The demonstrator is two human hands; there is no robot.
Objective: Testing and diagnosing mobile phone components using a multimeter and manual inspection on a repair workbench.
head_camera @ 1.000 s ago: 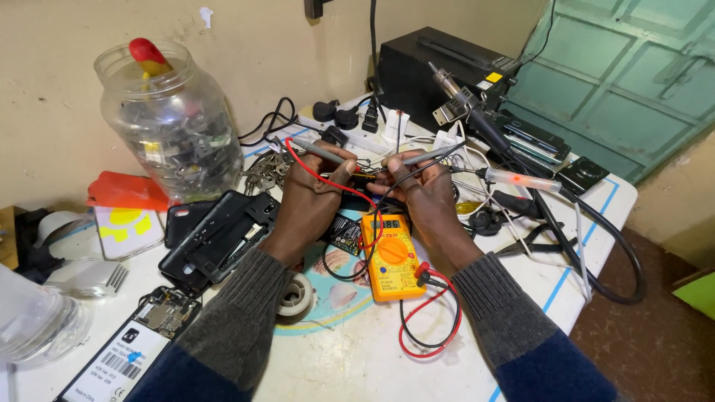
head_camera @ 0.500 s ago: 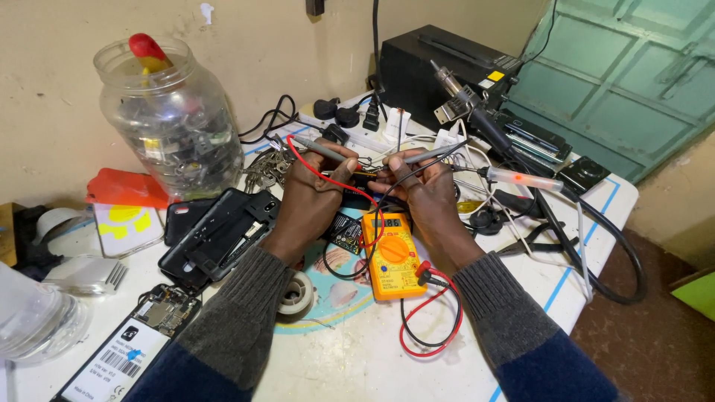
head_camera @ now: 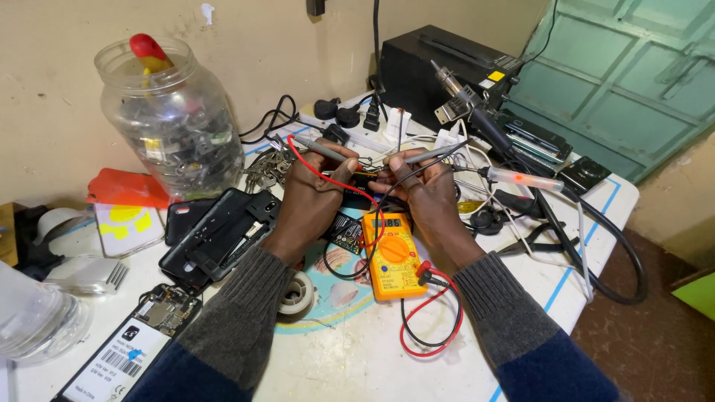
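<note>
While the left hand [head_camera: 311,195] pinches a grey probe [head_camera: 320,149] trailing a red lead [head_camera: 350,190], the right hand [head_camera: 422,190] is closed around a second grey probe [head_camera: 436,154] with a black lead. Both tips meet over a small part between the hands, too hidden to identify. Just below them, an orange multimeter [head_camera: 392,255] lies flat on the white bench [head_camera: 357,357], beside an opened phone [head_camera: 216,234].

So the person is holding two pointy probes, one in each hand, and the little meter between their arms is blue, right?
Not quite. The multimeter is yellow-orange, not blue, as the head view shows. The rest holds: the left hand and right hand each hold a probe, and the meter lies between the arms.
</note>
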